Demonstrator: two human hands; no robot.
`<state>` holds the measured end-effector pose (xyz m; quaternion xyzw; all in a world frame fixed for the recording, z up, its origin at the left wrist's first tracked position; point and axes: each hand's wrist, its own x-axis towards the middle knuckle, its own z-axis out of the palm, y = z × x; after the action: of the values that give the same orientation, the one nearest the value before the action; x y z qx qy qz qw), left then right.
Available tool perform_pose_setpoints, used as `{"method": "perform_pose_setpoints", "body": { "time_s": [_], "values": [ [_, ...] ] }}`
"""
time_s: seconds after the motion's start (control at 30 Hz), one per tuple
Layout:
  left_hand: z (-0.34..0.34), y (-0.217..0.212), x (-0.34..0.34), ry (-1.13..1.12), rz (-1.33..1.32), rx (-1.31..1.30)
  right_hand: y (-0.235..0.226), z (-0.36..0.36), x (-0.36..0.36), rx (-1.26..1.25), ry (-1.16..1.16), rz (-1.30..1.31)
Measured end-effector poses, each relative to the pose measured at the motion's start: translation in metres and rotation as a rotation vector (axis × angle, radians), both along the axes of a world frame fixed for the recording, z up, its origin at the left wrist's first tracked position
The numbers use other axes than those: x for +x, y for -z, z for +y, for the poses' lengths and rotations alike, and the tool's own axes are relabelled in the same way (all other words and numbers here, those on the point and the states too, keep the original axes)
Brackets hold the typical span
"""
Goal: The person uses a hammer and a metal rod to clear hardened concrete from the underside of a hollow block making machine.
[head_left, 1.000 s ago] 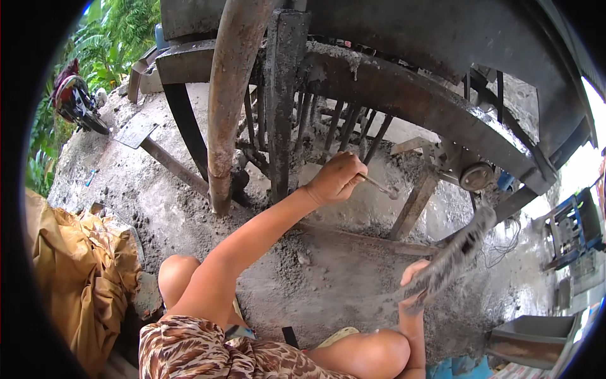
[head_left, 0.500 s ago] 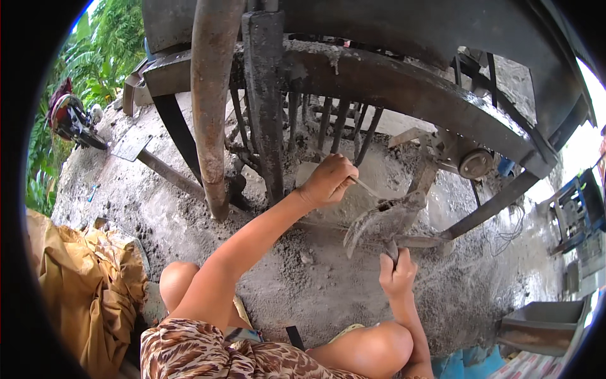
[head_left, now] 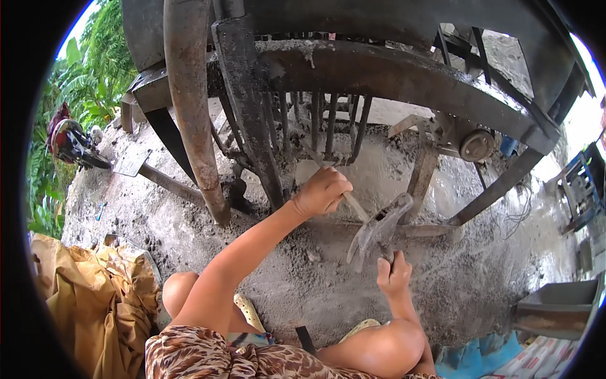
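Since a second ago the hammer-like tool (head_left: 386,228) has come in from a blurred position out right to the lower end of the thin rod (head_left: 357,207); the view has shifted a bit too. Head overlaps rod end; contact or small gap, can't tell. Right hand (head_left: 396,273) closed on the tool's handle. Left hand (head_left: 323,191) clenched round the rod, upper end pointing at the dark vertical bars (head_left: 331,123) under the machine's heavy beam (head_left: 391,79); can't tell if it touches them. Risk, my read: fist sits close to the rod's near end, so an off-line blow could glance onto the knuckles. Gritty grip could let rod or handle slip or twist. Bare right knee (head_left: 404,344) is near the right forearm, exposed to a dropped tool. Wooden post (head_left: 421,180) beside the head could snag a wide swing. Pulley wheel (head_left: 478,146) further right.
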<state>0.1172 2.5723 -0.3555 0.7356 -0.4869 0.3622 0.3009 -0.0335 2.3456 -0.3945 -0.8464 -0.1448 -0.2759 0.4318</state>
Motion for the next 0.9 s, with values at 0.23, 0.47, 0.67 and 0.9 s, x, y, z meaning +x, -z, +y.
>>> {"method": "perform_pose_setpoints", "body": {
  "time_s": [0.23, 0.47, 0.67, 0.9],
  "values": [
    [-0.007, 0.024, -0.012, -0.094, -0.113, 0.028, 0.049, 0.01, -0.011, 0.088, 0.006, 0.045],
    [0.001, 0.051, -0.015, -0.17, -0.043, 0.356, 0.108, 0.004, -0.036, 0.047, 0.085, 0.234],
    [-0.015, 0.038, -0.022, -0.127, 0.105, 0.484, 0.115, 0.003, -0.049, 0.293, 0.132, 0.313],
    [-0.036, -0.021, -0.014, 0.051, 0.126, 0.264, 0.046, -0.024, -0.031, 0.691, -0.093, 0.357]
  ]
}}
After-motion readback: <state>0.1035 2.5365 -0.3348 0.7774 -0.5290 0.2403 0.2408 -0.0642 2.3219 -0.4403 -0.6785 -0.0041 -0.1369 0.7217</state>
